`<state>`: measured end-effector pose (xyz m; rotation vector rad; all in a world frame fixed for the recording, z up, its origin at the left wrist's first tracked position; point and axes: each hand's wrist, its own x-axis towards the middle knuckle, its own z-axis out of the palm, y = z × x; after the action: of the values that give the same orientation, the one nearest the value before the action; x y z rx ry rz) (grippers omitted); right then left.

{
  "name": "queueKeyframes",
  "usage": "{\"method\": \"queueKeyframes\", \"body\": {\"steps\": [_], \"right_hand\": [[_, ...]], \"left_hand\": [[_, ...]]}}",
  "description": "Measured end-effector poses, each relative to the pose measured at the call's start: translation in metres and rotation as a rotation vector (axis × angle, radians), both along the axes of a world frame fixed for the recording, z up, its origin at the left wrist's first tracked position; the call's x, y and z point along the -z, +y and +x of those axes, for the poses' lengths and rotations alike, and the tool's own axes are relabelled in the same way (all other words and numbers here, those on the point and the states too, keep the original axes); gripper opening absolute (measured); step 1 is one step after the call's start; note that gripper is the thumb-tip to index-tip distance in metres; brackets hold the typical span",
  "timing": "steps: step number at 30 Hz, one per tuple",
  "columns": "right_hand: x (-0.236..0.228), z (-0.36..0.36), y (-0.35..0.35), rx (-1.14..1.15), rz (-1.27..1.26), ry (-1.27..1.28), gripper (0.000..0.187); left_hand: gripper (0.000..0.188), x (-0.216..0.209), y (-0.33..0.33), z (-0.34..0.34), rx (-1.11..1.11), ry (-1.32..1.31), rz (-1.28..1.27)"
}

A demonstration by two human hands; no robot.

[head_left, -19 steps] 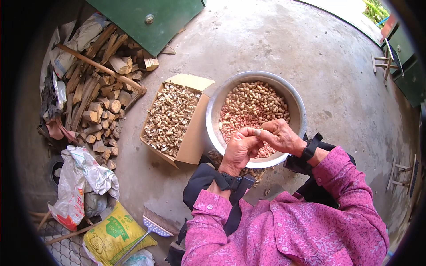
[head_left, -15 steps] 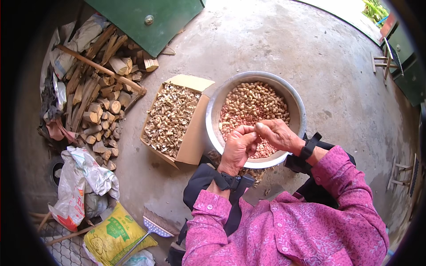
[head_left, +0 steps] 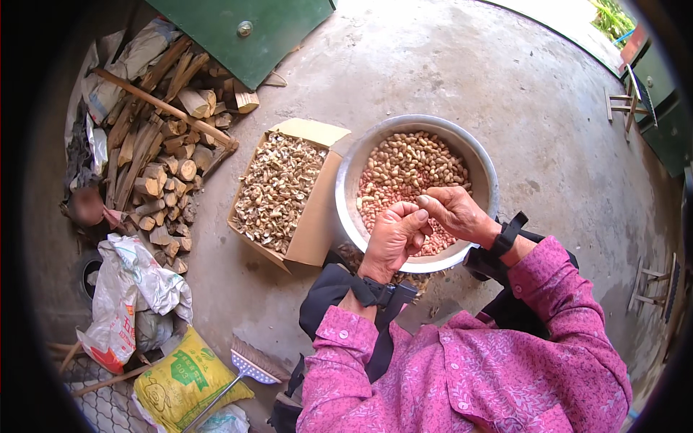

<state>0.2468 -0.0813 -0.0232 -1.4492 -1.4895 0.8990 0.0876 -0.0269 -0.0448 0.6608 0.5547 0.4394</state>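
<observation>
A wide metal basin (head_left: 489, 189) stands between my knees. Unshelled peanuts (head_left: 426, 155) fill its far side, with reddish shelled kernels (head_left: 372, 193) nearer to me. Over the basin's near half, my left hand (head_left: 393, 238) and my right hand (head_left: 460, 214) meet with thumbs and fingertips pinched close together. Whatever lies between the fingertips is too small and hidden to make out. Left of the basin is an open cardboard box (head_left: 317, 216) heaped with broken peanut shells (head_left: 278, 191).
A stack of firewood (head_left: 170, 173) lies at the left, below a green metal door (head_left: 245, 54). Nearer are a white plastic bag (head_left: 119, 303), a yellow sack (head_left: 184, 382) and a broom (head_left: 249, 368). A small stool (head_left: 628, 105) stands far right. More shells lie beneath the basin.
My fingertips have shifted slightly: the left thumb now points up more and the hands sit a little apart. The basin and box stay in place.
</observation>
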Motion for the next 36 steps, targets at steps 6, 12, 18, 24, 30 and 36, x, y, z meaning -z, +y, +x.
{"method": "queueKeyframes", "body": {"steps": [6, 12, 18, 24, 30, 36], "right_hand": [[0.006, -0.003, -0.002, 0.04, 0.085, 0.015, 0.025], [0.005, -0.001, 0.0, 0.041, 0.16, -0.04, 0.024], [-0.001, 0.001, 0.0, 0.043, 0.132, -0.003, 0.021], [-0.007, 0.004, 0.001, 0.034, 0.095, -0.02, 0.019], [-0.009, 0.008, 0.003, -0.016, 0.111, -0.061, 0.018], [-0.006, 0.007, 0.003, 0.058, 0.037, -0.084, 0.022]], "left_hand": [[0.013, 0.002, -0.004, 0.003, -0.054, -0.04, -0.1], [0.014, -0.003, -0.005, 0.006, -0.088, -0.042, -0.102], [0.014, -0.004, -0.005, 0.008, -0.105, -0.027, -0.049], [0.015, -0.002, -0.003, 0.009, -0.11, 0.0, -0.082], [0.015, 0.003, -0.004, 0.009, -0.126, 0.007, -0.091], [0.008, 0.0, -0.002, 0.007, -0.195, 0.025, -0.101]]}}
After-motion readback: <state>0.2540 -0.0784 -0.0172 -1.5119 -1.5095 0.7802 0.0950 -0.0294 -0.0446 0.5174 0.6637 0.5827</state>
